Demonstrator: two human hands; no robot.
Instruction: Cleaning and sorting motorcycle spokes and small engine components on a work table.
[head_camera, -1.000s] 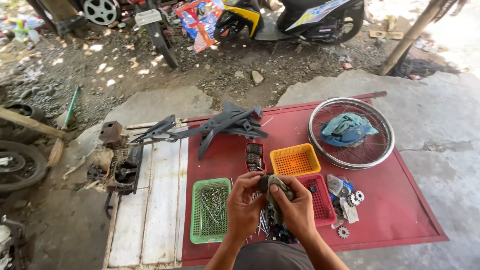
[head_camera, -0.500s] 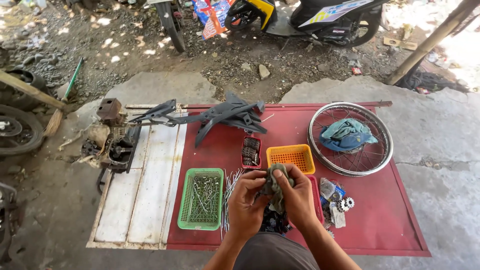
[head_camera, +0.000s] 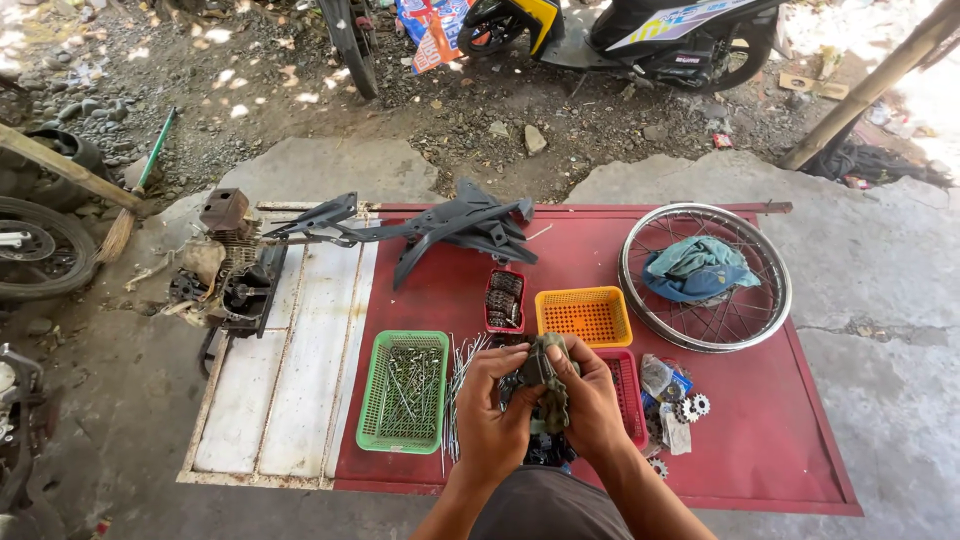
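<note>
Greasy metal part (head_camera: 545, 385) wrapped in a rag, held upright over the red tabletop (head_camera: 790, 440).

Its long axis runs top to bottom; my left hand (head_camera: 492, 410) and right hand (head_camera: 592, 405) each keep a grip pinching it, between the green basket (head_camera: 404, 392) and the pink basket (head_camera: 628, 395).

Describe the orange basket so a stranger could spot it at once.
Find the flat red metal panel lying on the ground. Near its middle, left of the spoked silver wheel rim, sits the small orange plastic basket. Unlike the green plastic basket of metal spokes, it looks empty.
</note>
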